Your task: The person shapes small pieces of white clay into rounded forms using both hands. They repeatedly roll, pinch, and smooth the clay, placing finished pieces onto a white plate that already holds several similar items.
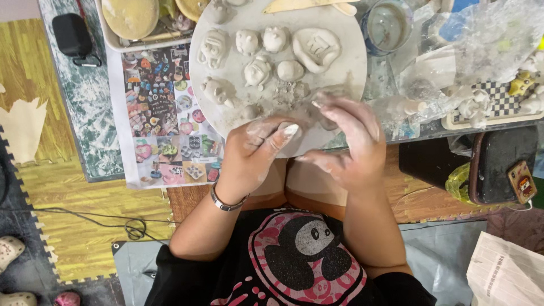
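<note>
Clay lump (317, 113), pale grey and soft, sits between my two hands at the near edge of the round board (351, 62), just above my lap. My left hand (258, 147) curls around it from the left, fingers bent and the thumb (286, 131) pressed flat against the clay. My right hand (348, 139) cups it from the right, fingers (334, 107) folded over the top; both hands are dusted white and pinch the same piece between them. A metal bracelet (226, 203) circles my left wrist.

Farther back on the board lie small clay figures (260, 71): rounded animal-like heads, a plain ball and two flatter face-like pieces, all apart from the lump I hold, with crumbs of clay between. Beyond the board stands a cup (390, 24) of cloudy water, and crumpled clear plastic (481, 39) lies to the right on the worktop (90, 102). A sheet of colourful printed pictures (161, 113) lies under the board's left side.
</note>
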